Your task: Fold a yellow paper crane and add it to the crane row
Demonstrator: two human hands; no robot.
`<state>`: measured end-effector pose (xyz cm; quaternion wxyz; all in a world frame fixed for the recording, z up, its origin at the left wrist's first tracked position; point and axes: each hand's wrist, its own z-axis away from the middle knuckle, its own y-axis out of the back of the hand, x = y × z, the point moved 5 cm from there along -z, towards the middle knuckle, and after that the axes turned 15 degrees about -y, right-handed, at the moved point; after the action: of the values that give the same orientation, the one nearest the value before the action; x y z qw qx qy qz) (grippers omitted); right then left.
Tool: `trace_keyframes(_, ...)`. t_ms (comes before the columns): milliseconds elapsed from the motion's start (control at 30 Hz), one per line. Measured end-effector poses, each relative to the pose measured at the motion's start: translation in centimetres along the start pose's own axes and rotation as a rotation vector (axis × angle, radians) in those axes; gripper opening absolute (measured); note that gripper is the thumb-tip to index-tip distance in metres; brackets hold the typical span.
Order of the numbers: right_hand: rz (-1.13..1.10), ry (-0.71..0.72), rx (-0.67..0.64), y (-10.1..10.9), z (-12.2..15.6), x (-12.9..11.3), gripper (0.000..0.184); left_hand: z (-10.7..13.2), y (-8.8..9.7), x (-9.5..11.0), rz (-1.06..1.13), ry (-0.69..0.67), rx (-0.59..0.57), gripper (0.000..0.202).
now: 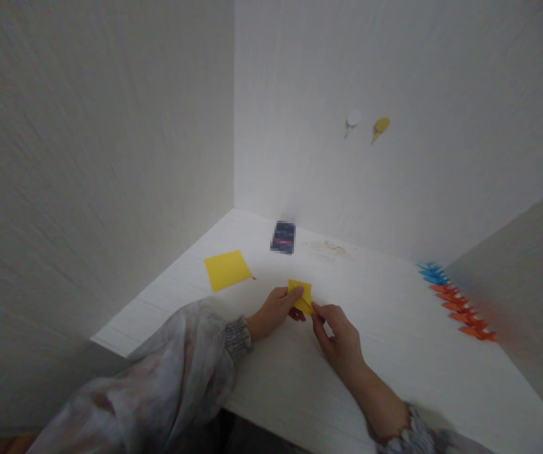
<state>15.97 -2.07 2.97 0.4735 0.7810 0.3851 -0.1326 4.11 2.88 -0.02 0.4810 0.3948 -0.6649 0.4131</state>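
Observation:
A small folded yellow paper [301, 294] is held just above the white table [394, 353] between both my hands. My left hand [275, 312] pinches its left side with thumb and fingers. My right hand [337, 337] pinches its lower right edge with closed fingertips. A flat stack of yellow paper squares [227, 269] lies on the table to the left, apart from the hands.
A dark small box [283, 238] stands by the back wall. A row of folded blue [432, 272] and orange paper pieces [465, 312] runs along the right wall. Two small hooks [352, 120] [380, 126] are stuck on the wall. The table sits in a corner.

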Motion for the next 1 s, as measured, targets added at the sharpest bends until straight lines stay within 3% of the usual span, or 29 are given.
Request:
trace_keyframes(200, 0.047, 0.106, -0.039, 0.1, 0.0, -0.5, 0.030, 0.1, 0.1, 0.1, 0.001, 0.019, 0.013, 0.050)
trace_keyframes(367, 0.075, -0.073, 0.039, 0.2, -0.1, 0.4, 0.027, 0.0, -0.1, 0.3, -0.003, 0.031, -0.010, 0.051)
trace_keyframes(600, 0.029, -0.289, -0.008, -0.3, -0.3, 1.5, 0.019, 0.2, -0.8, 0.7, 0.085, 0.017, -0.070, 0.044)
trace_keyframes(833, -0.264, -0.326, -0.059, 0.1, -0.7, 1.7, 0.013, 0.4, -0.8, 1.0, 0.139, -0.014, -0.065, 0.033)
trace_keyframes(1000, -0.291, -0.300, -0.056, 0.3, -0.7, 2.1, 0.014, 0.2, -0.4, 1.3, 0.088, -0.038, -0.012, 0.027)
